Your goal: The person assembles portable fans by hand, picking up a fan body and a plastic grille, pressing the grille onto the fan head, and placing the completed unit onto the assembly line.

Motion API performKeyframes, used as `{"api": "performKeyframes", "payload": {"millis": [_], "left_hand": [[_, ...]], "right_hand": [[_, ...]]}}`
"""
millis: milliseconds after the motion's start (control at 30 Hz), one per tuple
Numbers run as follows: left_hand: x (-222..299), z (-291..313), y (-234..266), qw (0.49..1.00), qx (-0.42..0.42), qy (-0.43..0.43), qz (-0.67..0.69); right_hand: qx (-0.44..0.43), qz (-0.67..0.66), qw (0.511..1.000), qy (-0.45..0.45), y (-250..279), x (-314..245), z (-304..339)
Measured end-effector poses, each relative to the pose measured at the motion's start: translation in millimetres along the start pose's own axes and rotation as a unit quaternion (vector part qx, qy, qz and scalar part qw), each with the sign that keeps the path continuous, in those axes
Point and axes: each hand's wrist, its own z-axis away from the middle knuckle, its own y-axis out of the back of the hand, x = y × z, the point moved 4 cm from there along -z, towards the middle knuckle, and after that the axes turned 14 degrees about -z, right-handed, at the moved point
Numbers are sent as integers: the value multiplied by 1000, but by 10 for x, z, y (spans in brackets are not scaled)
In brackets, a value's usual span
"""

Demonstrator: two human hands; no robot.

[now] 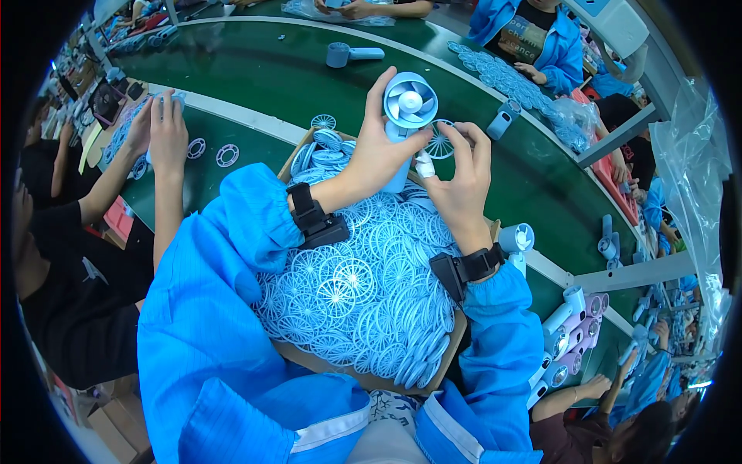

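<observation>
My left hand [372, 157] is wrapped round a light-blue handheld fan [410, 102], held upright with its bare blades showing. Pinched by the fingers of my right hand [466, 179] is a round spoked fan grille [440, 142], just beside the fan head and apart from the blades. Something small and white [424, 164], perhaps a finger cover, shows at my right thumb. Below both hands, a cardboard box [452, 352] is heaped with light-blue fan grilles [352, 278]. Part of the fan's handle is hidden behind my left hand.
Green conveyor belt [255, 66] curves past the box, carrying another fan [354, 54] and a grey-blue fan part [504, 120]. One fan [516, 238] stands right of the box; several blue and pink fans [572, 332] lie beyond. Co-workers' hands [158, 131] are at the left.
</observation>
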Motion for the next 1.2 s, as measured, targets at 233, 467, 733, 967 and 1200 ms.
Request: {"api": "performKeyframes", "payload": {"millis": [233,467,733,967,1200], "left_hand": [[-70,10,-5,999,-24,34,0],[-170,17,4,996,-35,81,-2],[-128,11,-1,996,-32,81,5],[-97,2,-8,997,-33,74,8],[-130,2,-7,998,-35,53,-9]], "right_hand": [[-11,-19,999,-39,1,36,8],[-22,-45,996,-75,-1,71,28],[-18,-24,998,-47,10,75,25],[-20,-4,998,-59,20,54,1],[-19,-2,998,-58,18,34,0]]}}
